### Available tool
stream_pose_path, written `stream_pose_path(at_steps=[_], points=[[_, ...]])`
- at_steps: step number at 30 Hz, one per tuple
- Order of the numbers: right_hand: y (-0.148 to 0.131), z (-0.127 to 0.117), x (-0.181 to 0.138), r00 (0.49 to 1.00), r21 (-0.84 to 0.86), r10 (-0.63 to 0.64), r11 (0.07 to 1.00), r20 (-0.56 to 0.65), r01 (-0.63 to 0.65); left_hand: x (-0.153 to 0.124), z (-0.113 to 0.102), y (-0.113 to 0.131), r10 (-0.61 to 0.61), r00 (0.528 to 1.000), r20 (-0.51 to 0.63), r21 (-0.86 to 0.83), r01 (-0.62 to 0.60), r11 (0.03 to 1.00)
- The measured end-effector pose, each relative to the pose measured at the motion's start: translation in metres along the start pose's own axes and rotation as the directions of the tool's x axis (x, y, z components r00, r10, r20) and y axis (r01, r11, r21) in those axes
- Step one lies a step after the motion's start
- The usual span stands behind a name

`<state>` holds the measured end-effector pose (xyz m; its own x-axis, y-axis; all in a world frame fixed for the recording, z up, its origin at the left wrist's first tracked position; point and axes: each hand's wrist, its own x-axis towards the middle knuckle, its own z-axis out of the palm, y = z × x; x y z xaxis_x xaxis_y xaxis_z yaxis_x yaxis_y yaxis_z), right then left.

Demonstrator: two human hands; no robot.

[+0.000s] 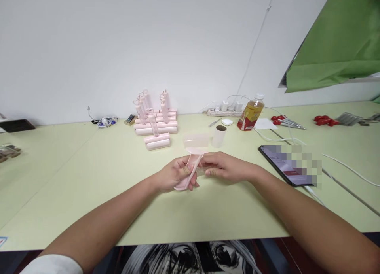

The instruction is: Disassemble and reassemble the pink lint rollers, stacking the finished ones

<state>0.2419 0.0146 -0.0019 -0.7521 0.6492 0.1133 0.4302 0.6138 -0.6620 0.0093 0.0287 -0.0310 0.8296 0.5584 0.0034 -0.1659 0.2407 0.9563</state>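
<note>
Over the front middle of the table, my left hand (175, 174) is closed round a pink trough-shaped plastic holder (190, 172), tilted, its hollow side showing. My right hand (227, 167) meets it from the right, fingers closed on a clear part (202, 171) at the holder's back, mostly hidden by the fingers; it looks like a handle. Just beyond the hands lies a translucent curved cover (196, 140). Beside it a white paper roll (219, 137) with a brown core stands upright. Several finished-looking pink lint rollers (157, 127) with heart-topped handles stand in rows at the back left.
On the right are a phone (286, 167) with a cable, a drink bottle (251, 112) and red-handled tools (286, 121). A power strip (225, 112) lies against the wall, and a coiled cable (104, 122) sits at the back left. Green cloth (338, 40) hangs upper right.
</note>
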Motion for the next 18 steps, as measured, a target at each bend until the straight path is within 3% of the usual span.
stream_pose_path(at_steps=[5, 10, 14, 18], points=[[0.0018, 0.0004, -0.0009, 1.000, 0.099, -0.010, 0.995, 0.017, 0.009, -0.0042, -0.0028, 0.0045, -0.080, 0.994, 0.069, -0.113, 0.087, 0.990], [0.0025, 0.0032, -0.0010, 0.999, 0.045, 0.038, 0.998, 0.028, -0.039, -0.0060, -0.0039, 0.0039, -0.076, 0.995, 0.063, -0.002, 0.076, 0.997], [0.0007, 0.0036, -0.0006, 0.998, -0.029, 0.059, 0.998, 0.019, -0.059, -0.0035, -0.0057, -0.0002, -0.023, 0.999, 0.044, 0.074, 0.020, 0.997], [-0.0016, 0.0025, 0.0001, 0.998, -0.103, 0.061, 0.993, -0.035, -0.064, 0.0011, -0.0039, -0.0021, 0.060, 0.997, -0.051, 0.130, -0.053, 0.990]])
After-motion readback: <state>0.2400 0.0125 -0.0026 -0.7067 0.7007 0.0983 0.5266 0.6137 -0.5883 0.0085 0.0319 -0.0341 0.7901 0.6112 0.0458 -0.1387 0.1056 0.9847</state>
